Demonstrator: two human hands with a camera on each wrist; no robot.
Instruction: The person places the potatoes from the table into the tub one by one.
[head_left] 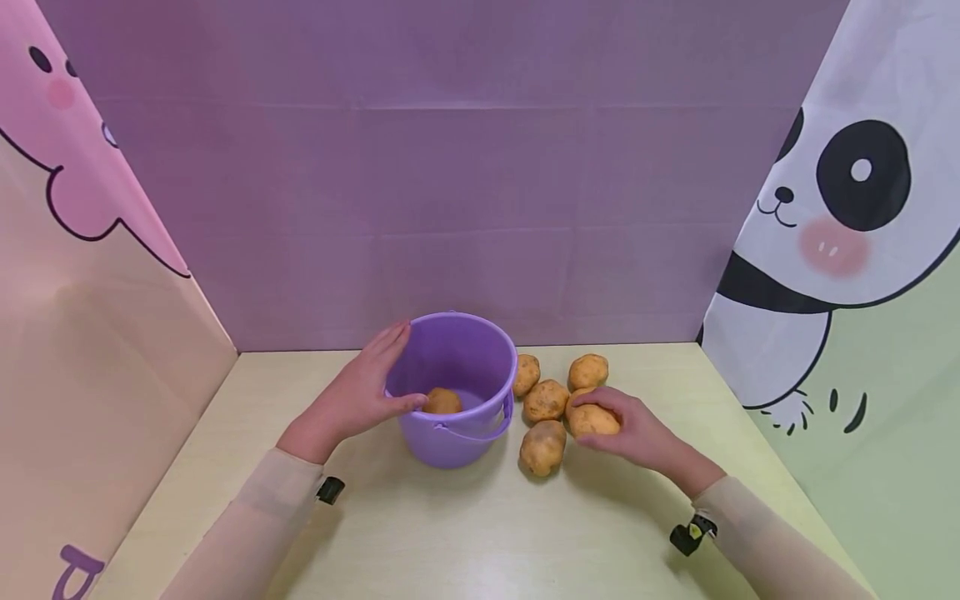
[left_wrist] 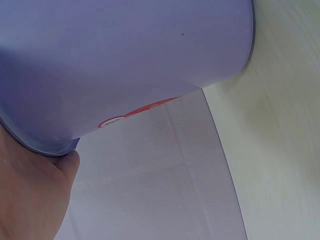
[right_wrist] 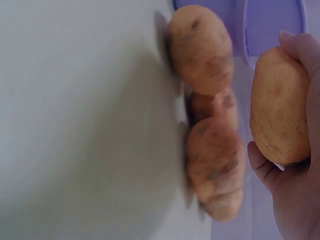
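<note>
Toward the middle of the pale yellow-green bench (head_left: 480, 533), the right hand (head_left: 637, 429) curls its fingers round 1 tan oval potato (head_left: 592, 419). Just left, 4 loose potatoes (head_left: 545, 401) lie beside the round purple plastic bucket (head_left: 468, 358). The left hand (head_left: 360, 392) grips its rim, thumb inside; 1 potato inside (head_left: 442, 402).

Loose potatoes (head_left: 546, 400) crowd the bucket's (head_left: 457, 433) right side (left side seemingly free).

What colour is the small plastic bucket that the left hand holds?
The small plastic bucket is plain purple, handle included; the head view shows it best.
</note>
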